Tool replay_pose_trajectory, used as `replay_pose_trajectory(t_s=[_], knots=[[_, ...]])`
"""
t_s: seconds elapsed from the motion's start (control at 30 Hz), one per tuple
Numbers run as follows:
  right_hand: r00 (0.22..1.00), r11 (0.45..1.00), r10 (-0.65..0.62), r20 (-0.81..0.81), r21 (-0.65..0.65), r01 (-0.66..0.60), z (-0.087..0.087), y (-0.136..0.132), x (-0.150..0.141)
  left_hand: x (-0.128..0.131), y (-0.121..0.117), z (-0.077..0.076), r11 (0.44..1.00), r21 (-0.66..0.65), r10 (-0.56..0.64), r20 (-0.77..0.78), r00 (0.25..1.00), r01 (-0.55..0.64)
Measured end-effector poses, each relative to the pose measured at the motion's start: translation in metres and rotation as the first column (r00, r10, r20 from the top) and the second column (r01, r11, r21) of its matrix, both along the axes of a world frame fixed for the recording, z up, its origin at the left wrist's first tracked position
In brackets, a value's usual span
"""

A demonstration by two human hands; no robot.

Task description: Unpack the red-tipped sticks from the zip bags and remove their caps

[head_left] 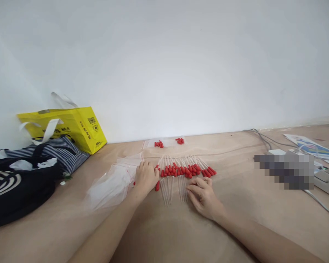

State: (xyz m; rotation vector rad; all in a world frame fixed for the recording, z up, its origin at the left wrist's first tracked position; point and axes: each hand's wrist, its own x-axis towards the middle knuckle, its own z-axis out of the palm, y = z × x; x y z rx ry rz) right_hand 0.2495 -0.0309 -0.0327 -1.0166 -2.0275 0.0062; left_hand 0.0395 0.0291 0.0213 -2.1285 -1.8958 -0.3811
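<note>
Glass droppers with red rubber bulbs [178, 170] lie in a row on the table, their thin clear tubes pointing away or toward me. My left hand [147, 178] is at the row's left end, back up with fingers curled down. Red bulbs show at both sides of it; what its fingertips hold is hidden. My right hand [204, 195] is at the near side, thumb and forefinger pinched at the edge of several clear dropper tubes [182, 190] that point toward me. Left of my left hand lie flat clear zip bags [106, 186].
By the wall lies a clear bag [170, 142] with red-bulbed droppers. At left stand a yellow bag [84, 128], a striped bag [71, 157] and a black bag [22, 197]. At right are printed sheets [309, 146], a white cable [322, 204] and a blurred-out patch.
</note>
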Motion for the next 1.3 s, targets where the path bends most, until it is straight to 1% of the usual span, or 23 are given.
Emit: replay_pose_trajectory(t_s=[0.07,0.1,0.17,0.2,0.23,0.3,0.4,0.5,0.57,0.63,0.73,0.8,1.0,1.2,1.3], knots=[[1.000,0.999,0.005,-0.005,0.047,-0.005,0.001,-0.001,0.000,-0.011,-0.018,-0.003,0.998,0.028,-0.052,0.002,0.999,0.052],[1.000,0.997,0.005,-0.006,0.081,-0.004,0.002,-0.002,0.000,-0.016,-0.027,-0.007,0.986,0.078,-0.153,0.028,0.988,0.151],[1.000,0.989,-0.001,0.011,0.147,0.000,0.004,-0.004,-0.002,-0.023,-0.044,-0.017,0.923,0.107,-0.379,0.090,0.921,0.370],[0.999,0.986,-0.003,0.034,0.168,-0.003,0.006,-0.005,-0.004,-0.024,-0.051,-0.023,0.887,0.128,-0.457,0.103,0.883,0.444],[0.998,0.984,0.001,0.068,0.176,-0.013,0.007,-0.006,-0.006,-0.024,-0.057,-0.028,0.854,0.146,-0.515,0.119,0.849,0.499],[0.990,0.984,0.027,0.136,0.172,-0.050,0.008,-0.006,-0.011,-0.020,-0.064,-0.035,0.817,0.186,-0.572,0.144,0.808,0.545],[0.982,0.979,0.062,0.179,0.180,-0.095,0.005,-0.004,-0.017,-0.010,-0.067,-0.039,0.790,0.234,-0.608,0.183,0.773,0.566],[0.981,0.973,0.031,0.190,0.219,-0.073,-0.001,-0.001,-0.020,-0.003,-0.067,-0.039,0.765,0.261,-0.640,0.202,0.741,0.589],[0.979,0.970,0.000,0.205,0.239,-0.050,-0.003,0.000,-0.021,-0.002,-0.066,-0.038,0.760,0.261,-0.646,0.203,0.735,0.596],[0.975,0.965,-0.018,0.222,0.259,-0.041,-0.004,0.000,-0.022,-0.003,-0.065,-0.038,0.748,0.247,-0.661,0.184,0.728,0.616],[0.969,0.959,-0.014,0.246,0.277,-0.056,-0.003,-0.002,-0.024,-0.003,-0.062,-0.040,0.700,0.238,-0.709,0.119,0.695,0.674],[0.965,0.960,-0.003,0.261,0.271,-0.070,-0.002,-0.003,-0.025,-0.002,-0.061,-0.042,0.677,0.252,-0.729,0.094,0.678,0.692],[0.967,0.954,0.020,0.255,0.284,-0.094,0.004,-0.006,-0.022,-0.001,-0.061,-0.043,0.668,0.284,-0.732,0.090,0.675,0.687],[0.974,0.954,0.046,0.221,0.280,-0.109,0.007,-0.008,-0.023,-0.001,-0.067,-0.040,0.689,0.264,-0.713,0.074,0.698,0.675],[0.975,0.958,0.049,0.218,0.267,-0.108,0.006,-0.007,-0.018,-0.007,-0.065,-0.042,0.693,0.263,-0.710,0.084,0.699,0.672]])
